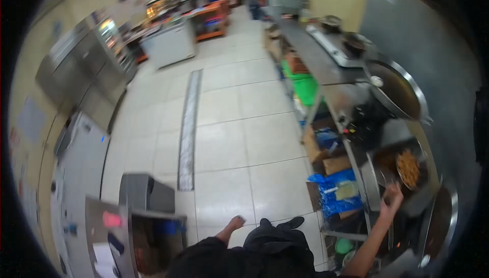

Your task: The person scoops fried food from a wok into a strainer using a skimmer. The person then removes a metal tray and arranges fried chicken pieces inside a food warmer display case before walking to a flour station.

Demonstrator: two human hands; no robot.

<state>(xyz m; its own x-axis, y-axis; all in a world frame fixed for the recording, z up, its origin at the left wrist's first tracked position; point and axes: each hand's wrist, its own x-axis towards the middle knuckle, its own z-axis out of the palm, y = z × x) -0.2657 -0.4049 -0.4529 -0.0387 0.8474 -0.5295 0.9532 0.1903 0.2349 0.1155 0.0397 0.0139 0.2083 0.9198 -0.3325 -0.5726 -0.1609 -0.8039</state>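
Observation:
On the right side, my right hand (392,197) is closed around the handle of a strainer, whose bowl holds a heap of orange-brown fried food (408,169). The strainer is over a rectangular metal tray (373,178) on the cooking counter. My left hand (236,223) hangs low near my body above the floor, its fingers curled; what it holds, if anything, is too small to make out.
A large wok (397,89) stands behind the tray, and another wok (442,222) is at the near right. Boxes and a blue plastic bag (333,192) fill the lower shelf. A grey bin (145,192) stands left. A metal drain strip (189,130) crosses the tiled floor.

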